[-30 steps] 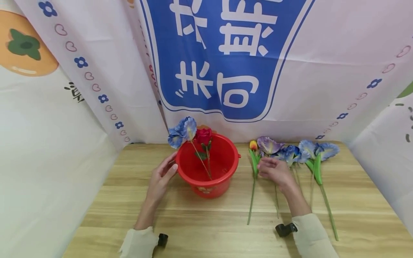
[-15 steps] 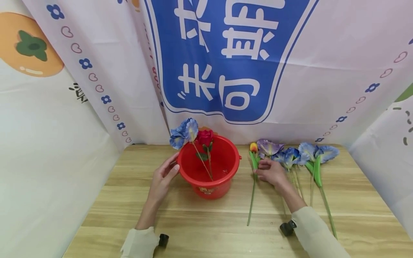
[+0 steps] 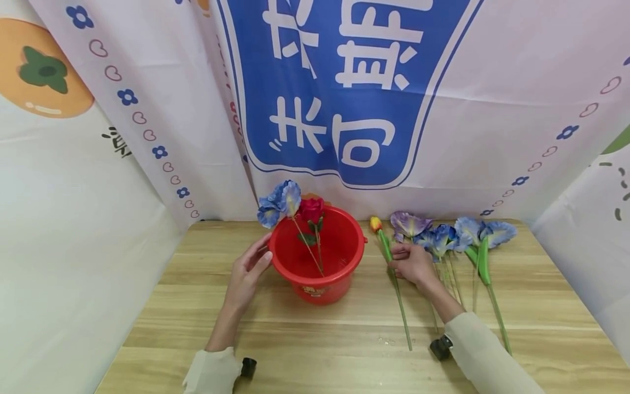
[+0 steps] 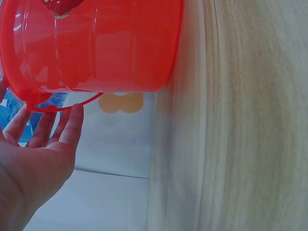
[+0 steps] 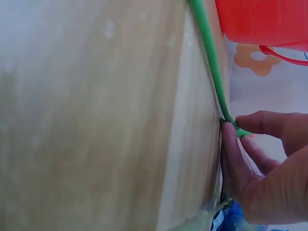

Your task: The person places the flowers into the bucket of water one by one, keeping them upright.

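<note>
A red bucket stands upright near the back of the table, with a blue flower and a red rose leaning inside it. My left hand rests against the bucket's left side, fingers fairly straight; in the left wrist view the fingertips touch the thin red handle near the rim. To the right of the bucket, my right hand pinches the green stem of an orange-yellow tulip between thumb and fingers. The right wrist view shows that green stem running from the fingertips, close over the tabletop.
Right of the tulip lie a purple flower, several blue flowers and another green-leafed stem, heads toward the back. A printed cloth hangs right behind the wooden table.
The right hand has closed its fingers on the tulip's stem. The tulip has turned, its head shifting left and its stem end right. The left hand and bucket stay put.
</note>
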`<action>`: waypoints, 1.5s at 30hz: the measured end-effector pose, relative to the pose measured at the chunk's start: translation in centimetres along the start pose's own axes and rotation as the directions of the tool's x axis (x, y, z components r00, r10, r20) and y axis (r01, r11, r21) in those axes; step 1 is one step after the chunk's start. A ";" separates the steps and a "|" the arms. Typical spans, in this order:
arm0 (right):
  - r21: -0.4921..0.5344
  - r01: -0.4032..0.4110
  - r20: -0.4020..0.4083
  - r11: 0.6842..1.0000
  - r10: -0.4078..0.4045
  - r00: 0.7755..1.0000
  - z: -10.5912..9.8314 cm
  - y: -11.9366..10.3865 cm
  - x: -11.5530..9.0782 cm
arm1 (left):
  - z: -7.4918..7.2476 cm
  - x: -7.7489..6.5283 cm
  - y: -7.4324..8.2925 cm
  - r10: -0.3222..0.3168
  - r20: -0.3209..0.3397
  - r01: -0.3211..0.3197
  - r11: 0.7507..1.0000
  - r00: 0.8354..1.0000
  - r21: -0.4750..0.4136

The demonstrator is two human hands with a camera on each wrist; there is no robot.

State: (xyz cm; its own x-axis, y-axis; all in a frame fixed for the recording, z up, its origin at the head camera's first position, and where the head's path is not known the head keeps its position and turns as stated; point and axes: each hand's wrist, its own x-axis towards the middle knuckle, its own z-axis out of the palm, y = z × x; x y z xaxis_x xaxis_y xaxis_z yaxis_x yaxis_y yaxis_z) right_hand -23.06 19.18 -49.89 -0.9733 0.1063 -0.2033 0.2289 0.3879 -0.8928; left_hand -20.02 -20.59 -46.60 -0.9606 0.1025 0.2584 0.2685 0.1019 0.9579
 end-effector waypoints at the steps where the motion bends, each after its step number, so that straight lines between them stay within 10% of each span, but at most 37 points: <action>1: 0.001 0.003 0.005 1.000 -0.003 1.000 -0.1 -0.1 -0.1 | 0.0 0.0 0.0 0.001 -0.001 -0.001 1.000 1.000 0.000; 16: 0.118 0.062 0.044 0.991 -0.068 0.997 -1.3 -1.7 -1.4 | 0.1 0.0 0.0 0.008 -0.001 -0.008 1.000 1.000 -0.007; 45: 0.264 0.215 0.049 0.940 -0.236 0.971 -3.3 -12.2 -4.1 | 0.0 0.1 -0.1 -0.012 0.006 0.012 1.000 1.000 0.000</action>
State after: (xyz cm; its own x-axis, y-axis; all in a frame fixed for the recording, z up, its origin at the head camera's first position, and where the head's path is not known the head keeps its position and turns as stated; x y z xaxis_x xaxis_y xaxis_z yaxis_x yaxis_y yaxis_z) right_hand -21.79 17.01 -36.80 -0.9994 -0.0328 -0.0067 0.0018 0.1460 -0.9893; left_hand -20.12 -20.56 -46.64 -0.9634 0.1067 0.2457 0.2566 0.1036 0.9610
